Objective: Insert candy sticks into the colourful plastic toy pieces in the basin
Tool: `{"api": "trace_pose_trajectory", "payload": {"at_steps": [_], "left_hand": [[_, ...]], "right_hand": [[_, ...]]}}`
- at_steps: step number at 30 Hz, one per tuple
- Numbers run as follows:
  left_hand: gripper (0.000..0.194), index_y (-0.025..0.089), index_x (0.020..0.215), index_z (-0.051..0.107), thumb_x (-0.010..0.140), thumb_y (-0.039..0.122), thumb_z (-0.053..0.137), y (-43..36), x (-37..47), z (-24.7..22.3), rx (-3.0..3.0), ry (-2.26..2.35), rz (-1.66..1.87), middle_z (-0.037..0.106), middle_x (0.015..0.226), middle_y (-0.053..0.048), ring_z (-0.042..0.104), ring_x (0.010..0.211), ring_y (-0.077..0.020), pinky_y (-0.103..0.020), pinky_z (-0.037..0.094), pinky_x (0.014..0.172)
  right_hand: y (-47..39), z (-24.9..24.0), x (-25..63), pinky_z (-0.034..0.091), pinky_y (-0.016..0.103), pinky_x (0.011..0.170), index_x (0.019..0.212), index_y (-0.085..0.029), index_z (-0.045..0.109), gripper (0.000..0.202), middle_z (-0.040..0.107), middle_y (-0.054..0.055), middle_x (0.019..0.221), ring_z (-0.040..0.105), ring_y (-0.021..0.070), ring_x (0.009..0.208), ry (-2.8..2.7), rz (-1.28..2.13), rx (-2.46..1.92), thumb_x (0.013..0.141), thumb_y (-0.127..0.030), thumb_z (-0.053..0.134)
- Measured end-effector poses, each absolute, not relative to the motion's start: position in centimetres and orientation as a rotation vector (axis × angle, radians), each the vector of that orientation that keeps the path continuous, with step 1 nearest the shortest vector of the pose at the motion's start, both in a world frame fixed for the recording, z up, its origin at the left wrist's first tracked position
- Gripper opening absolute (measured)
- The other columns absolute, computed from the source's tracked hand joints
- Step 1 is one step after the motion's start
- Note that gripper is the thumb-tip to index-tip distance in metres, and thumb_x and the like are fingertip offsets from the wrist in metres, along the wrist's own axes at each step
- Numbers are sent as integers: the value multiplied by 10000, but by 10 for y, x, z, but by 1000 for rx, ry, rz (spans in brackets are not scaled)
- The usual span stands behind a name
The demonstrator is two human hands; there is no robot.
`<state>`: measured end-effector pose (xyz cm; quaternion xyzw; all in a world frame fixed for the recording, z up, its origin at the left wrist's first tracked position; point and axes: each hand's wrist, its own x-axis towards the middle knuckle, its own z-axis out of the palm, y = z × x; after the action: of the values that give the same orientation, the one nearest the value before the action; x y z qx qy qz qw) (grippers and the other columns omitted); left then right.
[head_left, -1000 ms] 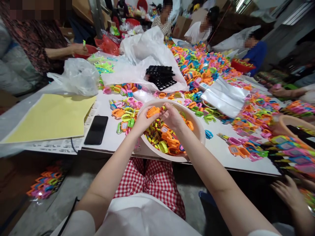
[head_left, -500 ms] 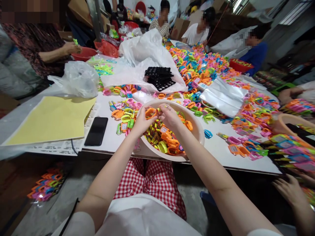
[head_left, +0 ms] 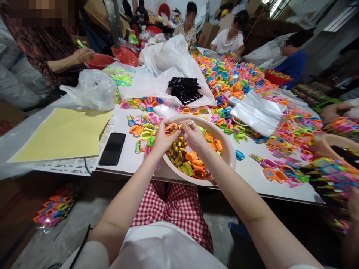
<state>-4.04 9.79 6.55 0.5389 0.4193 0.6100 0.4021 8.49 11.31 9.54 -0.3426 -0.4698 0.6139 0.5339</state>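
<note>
Over a pale round basin [head_left: 228,157], both hands meet near its far left rim. My left hand [head_left: 164,138] is closed on an orange plastic piece [head_left: 171,127]. Beside it, my right hand [head_left: 192,133] pinches a small item with a shiny tip [head_left: 190,123]; the rest of that item is hidden by the fingers. Inside the basin lie orange and lime plastic pieces [head_left: 198,164] and many small yellow-and-red wrapped items [head_left: 176,153].
A black phone [head_left: 112,149] and a yellow sheet [head_left: 61,134] lie left. Black trays [head_left: 185,90] rest on white plastic beyond the basin. Colourful pieces [head_left: 224,82] are heaped behind. A person's hand [head_left: 82,55] is at far left; other people sit around the table.
The whole view has shifted slightly, so things appear a little further right. My hands stay together over the basin, with the orange piece tilted differently. The co-worker's hand at lower right has moved up.
</note>
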Motion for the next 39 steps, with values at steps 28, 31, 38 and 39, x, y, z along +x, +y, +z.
{"api": "trace_pose_trajectory", "payload": {"at_steps": [28,31,38,39], "left_hand": [[220,231,1018,398,833,242,517,116,-60,67,1063,1522,1793,511,1131,-73,523,1080,-172,-328,410,977],[271,212,1019,430,769,180,531,134,-74,65,1008,1719,1720,518,1168,-99,501,1141,-212,-366,364,1024],[381,200,1061,523,688,230,594,156,-75,59,1333,1760,1471,520,1266,-142,382,1282,-313,-509,183,1108],[389,202,1076,529,692,227,590,152,-70,60,1394,1782,1442,513,1278,-145,370,1290,-321,-528,158,1111]], "right_hand": [[120,90,98,522,347,826,1002,-231,605,333,688,11,864,649,160,857,-1403,1383,-961,678,-185,668],[128,78,101,529,373,800,932,-190,660,255,701,50,887,655,192,867,-1588,1278,-1225,727,-95,542],[128,65,86,398,441,945,1099,-106,632,298,613,178,1133,541,302,1082,-2381,384,-1641,894,-244,465],[127,65,84,394,449,932,1100,-100,629,327,601,190,1125,526,319,1082,-2407,285,-1708,892,-308,486]]}}
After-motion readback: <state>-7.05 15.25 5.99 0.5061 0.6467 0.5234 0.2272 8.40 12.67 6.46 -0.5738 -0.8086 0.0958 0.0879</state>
